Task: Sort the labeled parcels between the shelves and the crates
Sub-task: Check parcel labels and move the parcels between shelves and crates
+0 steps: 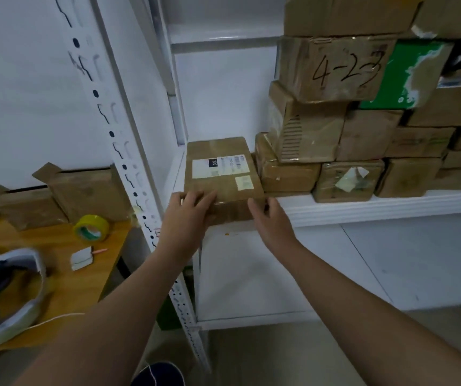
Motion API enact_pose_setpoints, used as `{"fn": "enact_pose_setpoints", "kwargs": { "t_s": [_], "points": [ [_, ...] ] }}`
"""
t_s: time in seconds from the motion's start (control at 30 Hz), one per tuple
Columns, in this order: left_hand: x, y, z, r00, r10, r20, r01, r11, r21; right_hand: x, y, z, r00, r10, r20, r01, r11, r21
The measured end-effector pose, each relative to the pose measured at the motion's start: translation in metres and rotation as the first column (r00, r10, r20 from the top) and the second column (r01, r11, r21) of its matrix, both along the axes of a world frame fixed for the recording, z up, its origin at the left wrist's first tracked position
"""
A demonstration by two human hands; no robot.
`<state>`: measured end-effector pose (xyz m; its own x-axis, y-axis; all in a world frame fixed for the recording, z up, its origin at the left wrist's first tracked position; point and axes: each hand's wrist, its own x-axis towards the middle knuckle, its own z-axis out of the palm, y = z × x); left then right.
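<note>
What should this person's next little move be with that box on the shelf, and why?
Probably slide the labeled parcel further back: its near end overhangs the shelf edge, and the left hand and right hand rest at its near corners, placed to push.

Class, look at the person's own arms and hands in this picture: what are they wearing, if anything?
Both forearms are bare: no sleeve reaches into view on the left arm or the right arm. The left hand and right hand wear no gloves, and no watch, bracelet or ring shows on either.
</note>
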<state>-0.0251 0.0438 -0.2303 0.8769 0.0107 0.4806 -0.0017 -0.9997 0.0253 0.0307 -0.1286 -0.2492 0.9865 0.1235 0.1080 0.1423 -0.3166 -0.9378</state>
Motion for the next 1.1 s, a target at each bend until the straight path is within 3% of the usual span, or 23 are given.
{"fn": "enact_pose_setpoints", "kwargs": {
  "t_s": [0.17,0.3,0.5,0.67,0.77,0.9,1.1],
  "points": [
    [-0.025,0.001,-0.012,0.981,-0.121,0.151,0.132,0.989,-0.07,-0.021,0.018,-0.008,0.988,-0.027,-0.15,0.093,0.886,0.455],
    [-0.042,-0.001,-0.022,0.969,-0.169,0.182,0.183,0.981,-0.061,-0.033,0.024,-0.012,0.99,-0.033,-0.139,0.113,0.779,0.617],
    [-0.034,-0.017,-0.004,0.992,-0.092,0.082,0.102,0.986,-0.135,-0.048,-0.023,0.008,0.985,-0.1,0.139,0.011,0.849,0.529],
    [-0.016,-0.038,0.022,0.996,-0.042,0.074,0.065,0.939,-0.338,-0.059,-0.081,0.036,0.968,-0.133,0.214,0.006,0.86,0.51],
    [-0.011,-0.05,0.031,1.0,-0.004,0.02,0.014,0.825,-0.566,-0.066,-0.108,0.046,0.964,-0.153,0.216,0.016,0.85,0.527],
    [-0.016,-0.065,0.028,0.997,-0.027,0.076,0.077,0.607,-0.791,-0.077,-0.128,0.051,0.957,-0.19,0.22,0.053,0.857,0.512],
    [-0.029,-0.089,0.019,0.985,0.12,0.125,0.034,0.572,-0.819,-0.092,-0.15,0.047,0.939,-0.257,0.228,0.141,0.893,0.427]
  ]
}}
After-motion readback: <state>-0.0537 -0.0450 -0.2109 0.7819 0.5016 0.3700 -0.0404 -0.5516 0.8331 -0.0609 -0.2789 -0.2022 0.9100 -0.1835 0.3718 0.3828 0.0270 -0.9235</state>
